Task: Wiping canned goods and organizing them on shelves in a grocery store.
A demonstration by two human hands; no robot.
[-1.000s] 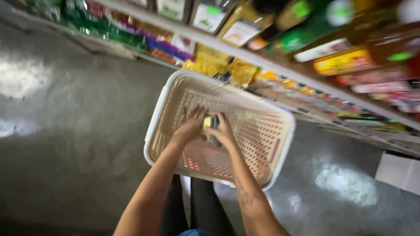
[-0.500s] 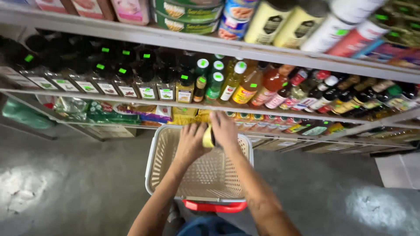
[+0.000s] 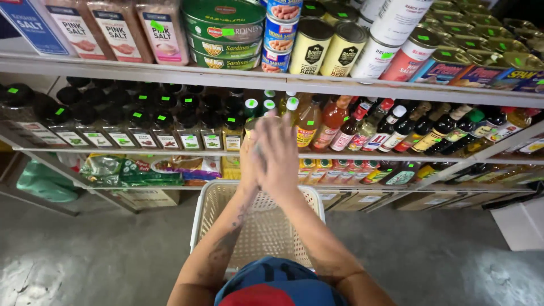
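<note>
Now | left hand and right hand raised, pressed together around small bottle | above basket

Left hand, right hand raised together, pressed close.

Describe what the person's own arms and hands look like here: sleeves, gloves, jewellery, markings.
Both forearms are bare, with no sleeves in view. The left hand and right hand wear no gloves; motion blur hides any rings. Dark tattoo markings run along the left forearm. No watch or bracelet shows at either wrist.
</note>
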